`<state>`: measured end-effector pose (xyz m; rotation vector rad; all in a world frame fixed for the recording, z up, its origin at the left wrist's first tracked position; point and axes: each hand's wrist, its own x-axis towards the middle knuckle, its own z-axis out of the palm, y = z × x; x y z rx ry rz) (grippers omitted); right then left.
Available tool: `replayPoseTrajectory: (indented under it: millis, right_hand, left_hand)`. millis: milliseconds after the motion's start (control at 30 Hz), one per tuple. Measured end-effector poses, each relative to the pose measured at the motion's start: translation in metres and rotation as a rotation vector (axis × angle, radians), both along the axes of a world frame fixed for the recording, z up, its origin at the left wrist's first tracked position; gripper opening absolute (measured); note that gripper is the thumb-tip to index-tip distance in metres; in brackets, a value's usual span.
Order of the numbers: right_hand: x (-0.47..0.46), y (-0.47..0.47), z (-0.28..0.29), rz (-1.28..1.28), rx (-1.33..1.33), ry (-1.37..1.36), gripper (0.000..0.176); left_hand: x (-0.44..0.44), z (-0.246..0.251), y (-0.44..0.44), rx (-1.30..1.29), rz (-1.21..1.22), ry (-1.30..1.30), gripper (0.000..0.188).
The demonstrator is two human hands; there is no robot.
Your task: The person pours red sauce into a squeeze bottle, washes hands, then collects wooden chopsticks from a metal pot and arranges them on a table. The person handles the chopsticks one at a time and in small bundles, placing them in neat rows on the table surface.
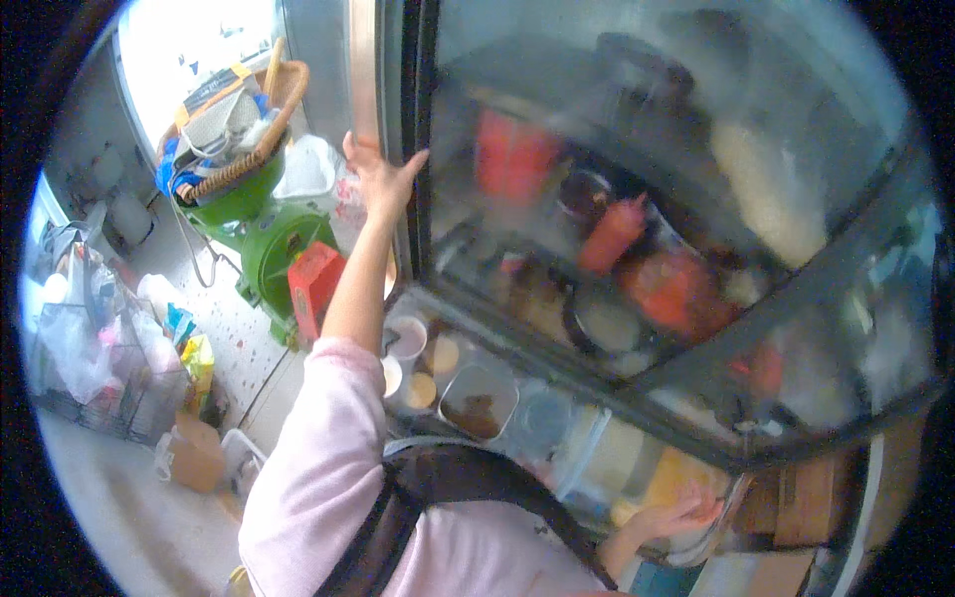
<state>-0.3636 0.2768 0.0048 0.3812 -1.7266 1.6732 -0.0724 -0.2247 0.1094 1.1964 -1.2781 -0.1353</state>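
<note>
My left hand (pixel 382 179) is at the upright frame (pixel 365 82) beside a large glass panel (pixel 515 246). Its fingers reach the metal strip's left edge and its thumb is spread over the black edging; whether it grips the frame is unclear. At the lower right, my right hand (pixel 683 513) is blurred, palm partly up, close to some thin-edged pale items (pixel 712 533). Between my body and the glass stand paper cups (pixel 406 337), a clear rectangular tub (pixel 480 403) with brown contents and a yellowish container (pixel 675 477).
Left of my arm are a green bin-like container (pixel 287 242), a loaded wicker basket (pixel 287 112) and a red box (pixel 315 283). A wire basket (pixel 104 403) of plastic bags stands on the floor with a cardboard box (pixel 195 454) nearby. Blurred red objects (pixel 515 153) show in the glass.
</note>
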Motion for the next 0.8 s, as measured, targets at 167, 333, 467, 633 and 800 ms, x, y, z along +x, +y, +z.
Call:
replayPoseTrajectory:
  millis: [167, 333, 467, 633, 800]
  right_hand:
    - [0.029, -0.01, 0.023, 0.17, -0.075, -0.14, 0.05]
    - [0.06, -0.039, 0.035, 0.433, -0.057, -0.148, 0.051]
    - [0.083, -0.055, 0.031, 0.601, 0.053, -0.13, 0.048]
    - [0.114, -0.064, 0.01, 0.701, 0.112, -0.133, 0.049]
    - [0.151, -0.067, 0.003, 0.712, 0.254, -0.198, 0.047]
  left_hand:
    - [0.0, -0.008, -0.005, 0.041, 0.017, -0.039, 0.113]
    - [0.008, -0.006, -0.004, 0.12, 0.084, -0.137, 0.11]
    - [0.019, -0.014, -0.011, 0.144, 0.052, -0.247, 0.1]
    - [0.028, -0.066, 0.027, -0.224, -0.018, -0.332, 0.075]
    - [-0.026, -0.102, 0.042, -0.156, -0.3, -0.116, 0.066]
